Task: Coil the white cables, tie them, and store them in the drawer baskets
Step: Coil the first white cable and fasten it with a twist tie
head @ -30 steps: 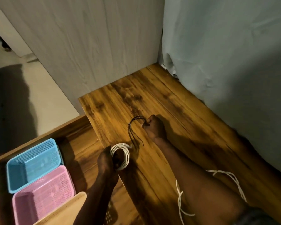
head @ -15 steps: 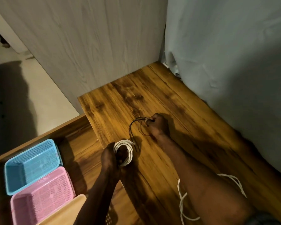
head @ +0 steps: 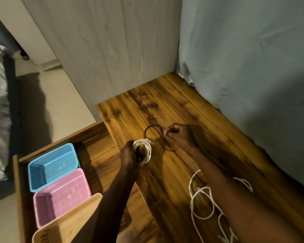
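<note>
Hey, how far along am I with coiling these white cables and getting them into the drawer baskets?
Done: one white cable coil is wound, gripped by your left hand. In hand: your right hand pinches thin black ties, so tying is starting. Left: finish that tie, coil the loose white cable on the tabletop, and fill the blue basket and pink basket, which show no cables yet.

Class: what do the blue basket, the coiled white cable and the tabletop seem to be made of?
Blue basket: probably moulded plastic, given its perforated mesh walls.
Coiled white cable: likely plastic- or rubber-sheathed, smooth, bending into loops.
Tabletop: wood or wood-look laminate, with brown grain and a slight sheen.
</note>
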